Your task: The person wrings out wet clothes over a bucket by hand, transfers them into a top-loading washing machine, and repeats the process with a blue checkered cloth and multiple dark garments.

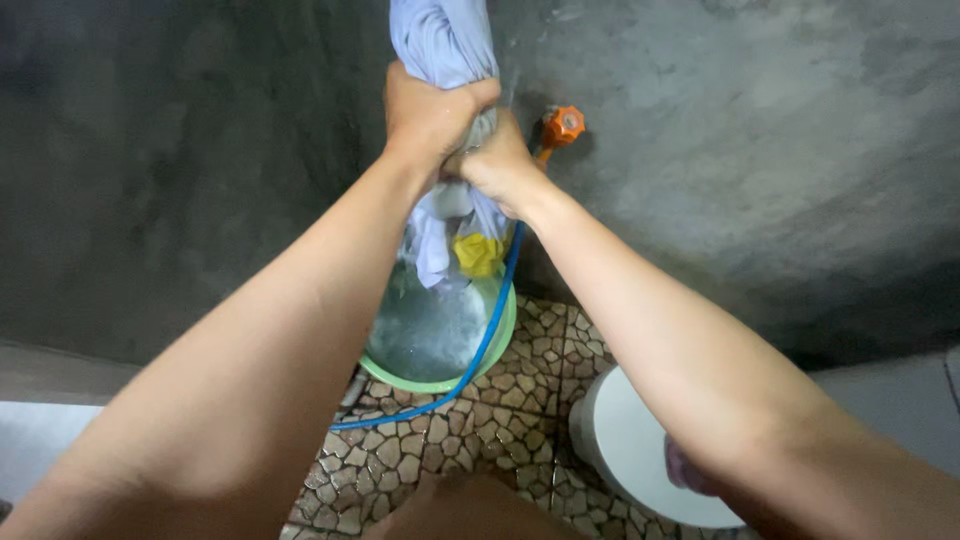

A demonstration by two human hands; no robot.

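Two hands clench one pale blue-grey wet cloth (pixel 440 45), which hangs as a twisted rope in the upper middle of the view, directly above a green basin (pixel 503 335). The left hand (pixel 428 110) is the higher of the two, its fingers wrapped fully closed round the cloth. The right hand (pixel 503 168) sits just below and touching it, fingers likewise curled tight on the same twisted length. Below the hands the cloth loosens into folds whose lower end hangs over the basin's water; whether it touches the water cannot be told.

A small yellow object (pixel 478 254) lies beside those folds at the basin's far rim; its kind cannot be told. The basin holds clear water and stands on a floor of pebble-pattern tiles (pixel 520 410). A blue hose (pixel 488 335) runs from an orange tap (pixel 561 126) on the grey cement wall (pixel 750 150), down across the basin's right rim, and out along the floor to the left. A white round container (pixel 625 440) stands on the tiles to the right, partly hidden by the right forearm.
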